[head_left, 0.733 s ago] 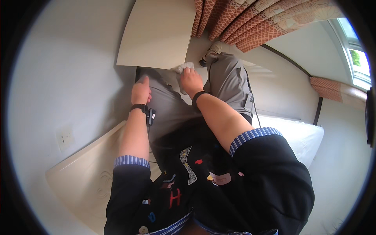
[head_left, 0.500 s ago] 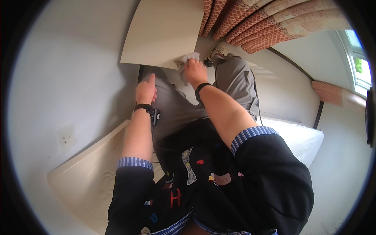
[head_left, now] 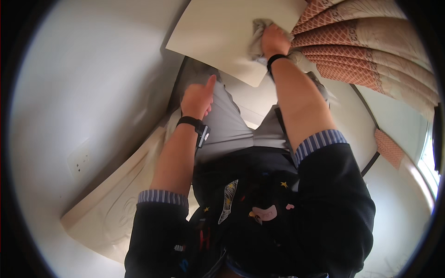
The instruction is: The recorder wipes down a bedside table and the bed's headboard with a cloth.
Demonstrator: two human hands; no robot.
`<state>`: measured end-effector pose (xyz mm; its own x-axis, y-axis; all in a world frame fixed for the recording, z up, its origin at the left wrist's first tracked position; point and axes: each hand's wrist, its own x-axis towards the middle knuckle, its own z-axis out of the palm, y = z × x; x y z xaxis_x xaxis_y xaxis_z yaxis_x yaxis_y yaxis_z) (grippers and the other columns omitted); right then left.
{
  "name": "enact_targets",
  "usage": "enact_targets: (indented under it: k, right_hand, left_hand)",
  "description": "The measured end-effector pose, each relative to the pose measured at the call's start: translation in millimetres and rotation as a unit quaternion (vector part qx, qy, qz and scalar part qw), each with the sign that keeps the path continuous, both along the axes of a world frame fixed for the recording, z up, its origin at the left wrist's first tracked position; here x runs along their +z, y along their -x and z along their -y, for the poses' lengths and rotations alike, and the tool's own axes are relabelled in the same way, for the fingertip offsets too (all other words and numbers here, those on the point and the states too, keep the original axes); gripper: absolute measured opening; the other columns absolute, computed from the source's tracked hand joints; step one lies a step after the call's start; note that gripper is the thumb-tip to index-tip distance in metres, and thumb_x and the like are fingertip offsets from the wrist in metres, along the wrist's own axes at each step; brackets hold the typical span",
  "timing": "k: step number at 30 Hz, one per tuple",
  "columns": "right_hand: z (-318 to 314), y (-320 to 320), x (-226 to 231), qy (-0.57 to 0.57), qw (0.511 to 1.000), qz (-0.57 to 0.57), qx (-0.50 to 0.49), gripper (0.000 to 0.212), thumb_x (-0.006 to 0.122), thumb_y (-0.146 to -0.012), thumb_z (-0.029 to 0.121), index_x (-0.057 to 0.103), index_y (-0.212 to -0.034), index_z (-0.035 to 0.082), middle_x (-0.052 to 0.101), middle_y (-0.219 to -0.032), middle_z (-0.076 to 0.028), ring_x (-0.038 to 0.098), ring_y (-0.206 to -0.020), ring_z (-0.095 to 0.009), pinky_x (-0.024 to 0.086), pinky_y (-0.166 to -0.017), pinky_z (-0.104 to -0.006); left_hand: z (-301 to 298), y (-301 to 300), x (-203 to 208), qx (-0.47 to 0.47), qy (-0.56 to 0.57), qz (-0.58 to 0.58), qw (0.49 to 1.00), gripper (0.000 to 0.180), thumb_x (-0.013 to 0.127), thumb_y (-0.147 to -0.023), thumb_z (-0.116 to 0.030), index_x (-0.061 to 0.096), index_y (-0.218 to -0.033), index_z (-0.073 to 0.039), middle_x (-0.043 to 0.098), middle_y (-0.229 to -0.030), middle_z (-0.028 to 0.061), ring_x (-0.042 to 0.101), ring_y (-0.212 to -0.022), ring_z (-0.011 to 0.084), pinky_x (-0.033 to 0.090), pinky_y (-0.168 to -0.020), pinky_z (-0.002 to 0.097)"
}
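My right hand is closed around a crumpled grey cloth, pressed against the face of a large cream panel near its right side. My left hand is over my left thigh, below the panel's lower left edge. Its fingers are curled in, its thumb points away from me, and nothing shows in it. Both wrists wear black bands, and a small device sits on the left one.
Red-patterned curtains hang at the upper right, close to my right hand. A white wall with a socket plate rises on the left. A cream moulded board lies at the lower left, and a window is at the far right.
My right hand has moved the cloth from the panel's lower edge up onto its face. My view has shifted, so the panel and my left hand appear further right and higher.
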<state>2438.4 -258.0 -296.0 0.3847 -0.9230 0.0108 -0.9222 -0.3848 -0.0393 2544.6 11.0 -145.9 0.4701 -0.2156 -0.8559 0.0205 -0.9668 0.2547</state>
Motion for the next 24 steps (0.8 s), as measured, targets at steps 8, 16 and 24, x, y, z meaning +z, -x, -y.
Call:
enact_targets:
  k: [8, 16, 24]
  right_hand:
    - [33, -18, 10, -0.111, 0.994, 0.018, 0.002, 0.039, 0.042, -0.105, 0.036, 0.059, -0.123, 0.006, 0.069, -0.124, -0.02, 0.07, -0.109, -0.039, 0.053, -0.092, -0.0553]
    - [-67, 4, 45, -0.111, 0.986, -0.048, 0.111, 0.084, 0.056, -0.091, 0.071, 0.054, -0.14, 0.003, 0.063, -0.133, -0.018, 0.059, -0.126, -0.037, 0.047, -0.104, -0.0534]
    - [-146, 86, 22, -0.219, 0.95, 0.078, 0.207, 0.046, 0.067, -0.09, 0.032, 0.056, -0.125, 0.004, 0.064, -0.123, -0.025, 0.062, -0.114, -0.043, 0.051, -0.098, -0.0533]
  left_hand:
    - [5, -9, -1, 0.0, -0.053, -0.006, 0.999, 0.076, 0.045, -0.099, -0.069, 0.06, -0.061, -0.004, 0.06, -0.051, 0.0064, 0.057, -0.042, 0.0194, 0.048, -0.051, 0.0333]
    - [-8, -4, -2, -0.014, 0.0, 0.028, 1.0, 0.082, 0.043, -0.098, -0.073, 0.062, -0.062, -0.002, 0.06, -0.051, 0.0079, 0.058, -0.042, 0.021, 0.049, -0.051, 0.0356]
    - [-41, 8, 4, -0.023, 0.097, 0.06, 0.993, 0.073, 0.047, -0.101, -0.063, 0.063, -0.064, -0.003, 0.065, -0.057, 0.0092, 0.065, -0.05, 0.022, 0.052, -0.052, 0.037]
